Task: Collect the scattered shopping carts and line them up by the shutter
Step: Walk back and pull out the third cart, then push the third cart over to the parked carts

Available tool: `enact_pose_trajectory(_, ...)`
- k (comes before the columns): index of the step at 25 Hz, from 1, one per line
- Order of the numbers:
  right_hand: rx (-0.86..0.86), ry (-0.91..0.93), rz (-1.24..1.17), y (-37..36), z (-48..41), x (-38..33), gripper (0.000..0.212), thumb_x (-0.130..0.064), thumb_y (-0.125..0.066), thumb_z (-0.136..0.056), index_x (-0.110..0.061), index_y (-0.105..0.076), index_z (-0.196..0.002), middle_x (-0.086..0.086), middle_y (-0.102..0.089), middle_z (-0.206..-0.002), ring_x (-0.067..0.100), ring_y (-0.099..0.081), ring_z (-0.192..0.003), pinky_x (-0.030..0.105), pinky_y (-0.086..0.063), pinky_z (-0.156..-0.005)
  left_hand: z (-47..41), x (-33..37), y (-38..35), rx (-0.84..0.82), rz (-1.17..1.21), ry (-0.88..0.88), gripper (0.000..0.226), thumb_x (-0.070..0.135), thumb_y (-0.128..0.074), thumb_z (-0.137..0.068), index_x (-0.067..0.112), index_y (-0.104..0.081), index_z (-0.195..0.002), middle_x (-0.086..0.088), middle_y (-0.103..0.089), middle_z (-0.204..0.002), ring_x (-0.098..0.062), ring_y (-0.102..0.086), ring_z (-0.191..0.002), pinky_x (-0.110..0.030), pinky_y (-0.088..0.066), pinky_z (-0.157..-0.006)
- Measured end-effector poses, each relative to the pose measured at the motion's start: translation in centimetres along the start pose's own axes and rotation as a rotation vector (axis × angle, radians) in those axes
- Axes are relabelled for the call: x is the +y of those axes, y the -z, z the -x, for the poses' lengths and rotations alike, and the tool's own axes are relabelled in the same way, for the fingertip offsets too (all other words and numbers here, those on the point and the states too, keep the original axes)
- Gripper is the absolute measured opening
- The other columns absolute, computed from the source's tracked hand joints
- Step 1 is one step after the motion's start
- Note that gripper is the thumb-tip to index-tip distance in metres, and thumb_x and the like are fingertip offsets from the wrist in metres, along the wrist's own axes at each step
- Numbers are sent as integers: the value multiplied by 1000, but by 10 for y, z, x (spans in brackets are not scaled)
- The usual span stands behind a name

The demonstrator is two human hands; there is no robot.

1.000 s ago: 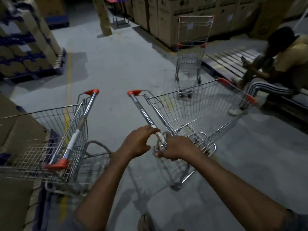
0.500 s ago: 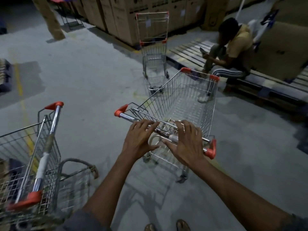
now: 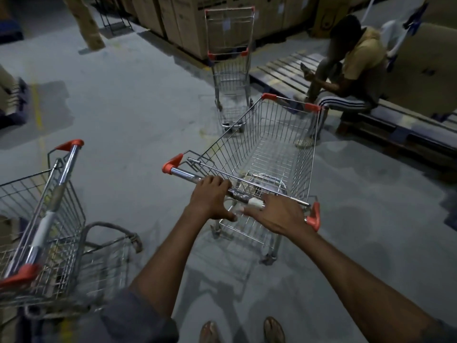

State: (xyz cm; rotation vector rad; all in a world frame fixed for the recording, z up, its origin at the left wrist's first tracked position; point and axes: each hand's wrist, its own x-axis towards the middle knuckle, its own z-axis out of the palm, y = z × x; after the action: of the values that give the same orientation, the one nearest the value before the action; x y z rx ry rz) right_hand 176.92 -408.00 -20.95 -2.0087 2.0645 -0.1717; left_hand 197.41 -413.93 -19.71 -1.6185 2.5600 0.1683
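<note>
A: Where does the cart (image 3: 259, 169) stand, and how is it held?

B: Out on the open floor (image 3: 138, 107), nose angled toward the pallet (image 3: 284, 73) at the floor's right edge. The left hand (image 3: 210, 198) is curled over the cart's handle bar (image 3: 188, 176), a closed grip. The right hand (image 3: 277, 214) lies over the bar with fingers spread flat, more a press than a grip.

A: So what could go wrong?

B: With only one hand truly closed on the bar, a hard push would likely swing the cart off line. Its front corner points at the seated person (image 3: 353, 70), whose foot (image 3: 304, 142) rests just beside the basket; a straight shove could catch that foot or leg.

A: And the others?

B: A second cart (image 3: 230, 78) stands ahead near the stacked boxes (image 3: 188, 23); a veer left could clip it. A third cart (image 3: 44, 219) sits close at the near left, just beside the person's left arm, so a wide turn may snag it.

A: And the shutter?

B: Not in view, so the route to it cannot be judged from here.
</note>
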Motion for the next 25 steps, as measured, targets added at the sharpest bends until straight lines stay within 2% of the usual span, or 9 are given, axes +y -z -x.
enact_pose_trajectory(4, -127, 53, 142, 15, 9, 52, 59, -79, -67, -68, -25, -65, -93, -4, -70, -92, 23, -61, -77, 31, -46, -66, 10, 49, 10, -154, -91, 14, 102, 68, -83, -58, 28, -39, -141, -1, -44, -142, -26, -38, -129, -44, -36, -110)
enact_pose_trajectory(7, -224, 88, 195, 29, 22, 89, 69, -75, -81, -59, -27, -62, -104, -3, -70, -108, 23, -66, -95, 32, -45, -70, 15, 99, 14, -233, -188, 32, 109, 62, -87, -58, 27, -34, -147, -3, -40, -149, -29, -35, -138, -49, -32, -115)
enact_pose_trajectory(10, -59, 156, 160, 22, 53, 105, 85, -81, -76, -58, -27, -56, -120, -1, -66, -118, 24, -61, -110, 38, -47, -83, 26, 146, 2, -193, -282, 63, 109, 60, -86, -62, 25, -32, -150, -6, -41, -150, -31, -34, -141, -51, -24, -119)
enact_pose_trajectory(13, 183, 176, 210, 0, 88, 122, 95, -84, -71, -57, -24, -49, -127, 2, -56, -119, 26, -51, -109, 46, -41, -91, 51, 171, -26, 3, -254, 61, 93, 51, -83, -72, 23, -32, -145, -5, -48, -144, -28, -44, -133, -49, -31, -114)
enact_pose_trajectory(15, 236, 220, 249, -5, 107, 141, 102, -82, -74, -52, -25, -45, -132, 2, -51, -118, 27, -49, -106, 48, -38, -94, 64, 184, -37, 111, -204, 69, 80, 45, -80, -78, 23, -36, -141, -3, -50, -140, -27, -47, -128, -46, -34, -109)
enact_pose_trajectory(17, 223, 275, 262, -1, 122, 157, 105, -75, -80, -52, -24, -43, -136, 2, -52, -118, 27, -50, -107, 48, -36, -97, 70, 197, -38, 138, -150, 80, 70, 46, -77, -80, 24, -42, -136, -2, -54, -135, -27, -49, -125, -45, -37, -107)
enact_pose_trajectory(19, 173, 286, 251, 5, 137, 169, 91, -62, -84, -57, -25, -46, -131, 1, -55, -117, 27, -51, -107, 47, -37, -96, 82, 217, -40, 140, -104, 105, 65, 48, -76, -80, 25, -46, -132, -2, -57, -132, -27, -50, -124, -45, -39, -105)
enact_pose_trajectory(22, 130, 258, 243, 19, 162, 188, 60, -44, -78, -65, -24, -54, -117, 2, -64, -111, 29, -58, -106, 44, -42, -90, 110, 257, -46, 132, -61, 124, 57, 45, -74, -81, 25, -50, -129, -3, -60, -127, -28, -53, -119, -43, -42, -98)
enact_pose_trajectory(25, 71, 268, 239, 32, 185, 221, 35, -44, -68, -73, -22, -66, -100, 3, -72, -96, 30, -69, -94, 37, -50, -78, 137, 301, -43, 142, 8, 144, 36, 46, -70, -81, 25, -62, -110, -1, -68, -109, -26, -62, -106, -35, -48, -82)
